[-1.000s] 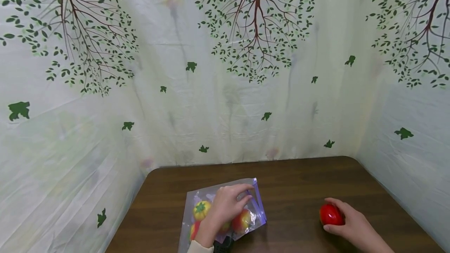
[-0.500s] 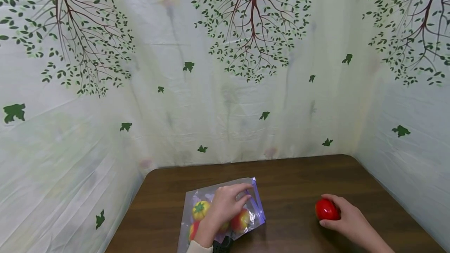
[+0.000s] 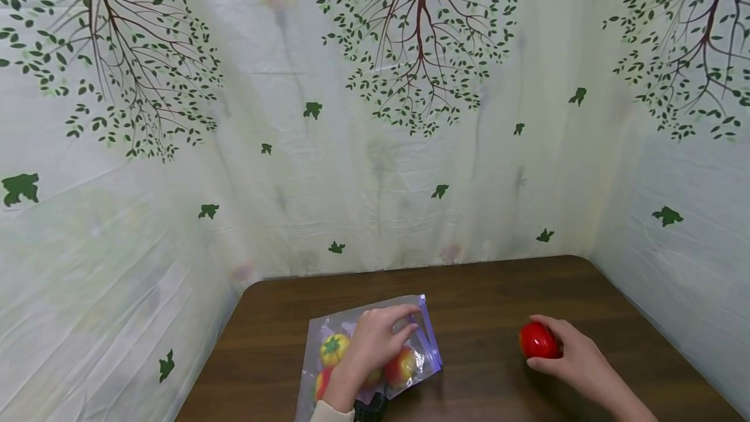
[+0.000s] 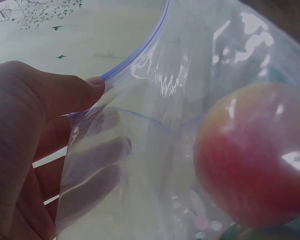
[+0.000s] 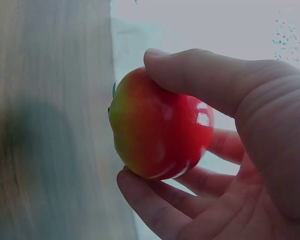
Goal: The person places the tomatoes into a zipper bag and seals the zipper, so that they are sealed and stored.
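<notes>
My right hand (image 3: 577,357) grips a shiny red tomato (image 3: 539,340) between thumb and fingers, above the table. In the right wrist view the tomato (image 5: 162,127) turns yellow-green toward its stem end, where a bit of green leaf shows. My left hand (image 3: 377,340) holds a clear zip bag (image 3: 319,331) by its mouth, thumb on the lilac zip edge and fingers seen through the plastic. Inside the bag lie a yellow, ribbed fruit with a green star-shaped top (image 3: 334,350), a red-and-yellow round fruit (image 3: 401,367) and other pieces partly hidden by the hand.
Both hands are over a dark brown wooden table (image 3: 469,298). Its far edge meets a pale curtain (image 3: 381,213) printed with trees and leaves, which also hangs along both sides. A black strap (image 3: 372,407) sits at my left wrist.
My right hand has moved to the left and a little farther away, carrying the tomato. The left hand keeps its hold on the bag; the head view has shifted slightly.
</notes>
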The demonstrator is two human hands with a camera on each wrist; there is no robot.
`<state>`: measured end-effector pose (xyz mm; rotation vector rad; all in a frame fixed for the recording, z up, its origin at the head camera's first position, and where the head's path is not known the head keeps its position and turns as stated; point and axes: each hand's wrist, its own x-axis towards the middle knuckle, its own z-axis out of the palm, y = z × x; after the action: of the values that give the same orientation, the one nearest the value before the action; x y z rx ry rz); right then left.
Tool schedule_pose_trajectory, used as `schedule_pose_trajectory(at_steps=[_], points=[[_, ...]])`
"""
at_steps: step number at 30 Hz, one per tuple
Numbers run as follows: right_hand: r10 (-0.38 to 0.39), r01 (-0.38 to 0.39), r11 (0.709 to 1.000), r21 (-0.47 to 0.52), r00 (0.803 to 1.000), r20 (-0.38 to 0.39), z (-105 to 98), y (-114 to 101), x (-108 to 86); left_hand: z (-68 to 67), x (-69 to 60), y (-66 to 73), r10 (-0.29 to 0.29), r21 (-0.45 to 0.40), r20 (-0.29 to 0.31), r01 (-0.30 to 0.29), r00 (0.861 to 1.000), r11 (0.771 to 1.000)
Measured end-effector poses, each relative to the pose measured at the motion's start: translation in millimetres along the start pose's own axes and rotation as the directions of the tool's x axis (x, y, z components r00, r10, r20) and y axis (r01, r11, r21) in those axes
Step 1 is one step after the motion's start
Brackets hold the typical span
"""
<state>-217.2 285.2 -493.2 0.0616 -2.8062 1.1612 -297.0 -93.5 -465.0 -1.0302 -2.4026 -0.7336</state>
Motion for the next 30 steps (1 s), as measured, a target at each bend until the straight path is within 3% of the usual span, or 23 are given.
schedule_pose_trajectory(at_steps=[19,30], points=[[-0.033,0.033,0.999,0.027,0.999,-0.016,1.8,-16.2,7.3,-0.6,-0.5,-0.3,0.012,0.005,-0.015,-0.012,1.000,1.000],[-0.008,0.008,0.998,0.058,1.000,0.004,3.9,-26.4,14.4,-0.7,-0.3,0.4,0.009,-0.001,-0.004,-0.009,1.000,1.000]])
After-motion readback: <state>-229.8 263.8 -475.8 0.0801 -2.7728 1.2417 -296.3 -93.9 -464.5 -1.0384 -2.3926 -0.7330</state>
